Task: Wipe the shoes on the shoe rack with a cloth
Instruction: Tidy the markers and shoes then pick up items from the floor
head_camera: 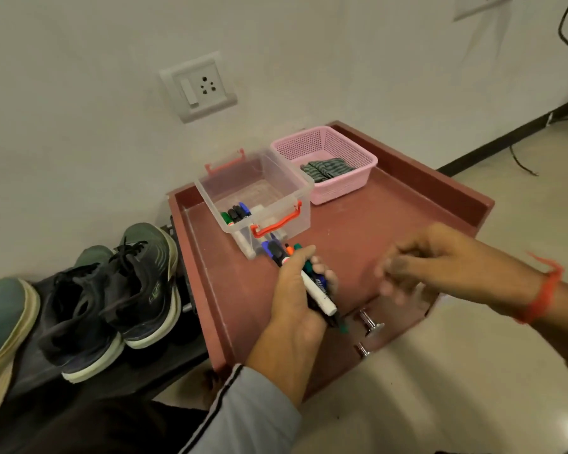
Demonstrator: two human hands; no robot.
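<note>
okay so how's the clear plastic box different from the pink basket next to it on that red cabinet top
The clear box has smooth see-through walls; the pink basket has opaque mesh walls. The clear box carries orange-red latch handles; the pink basket has none. The clear box holds markers; the pink basket holds a striped green cloth. Both are open-topped, rectangular, and sit side by side on the cabinet top near the wall.

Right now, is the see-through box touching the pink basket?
Touching. In the head view, the clear box's far corner rim presses against the pink basket's near wall, with no gap showing.

Cabinet top (391,224) w/ box (259,194), basket (345,188)
</note>
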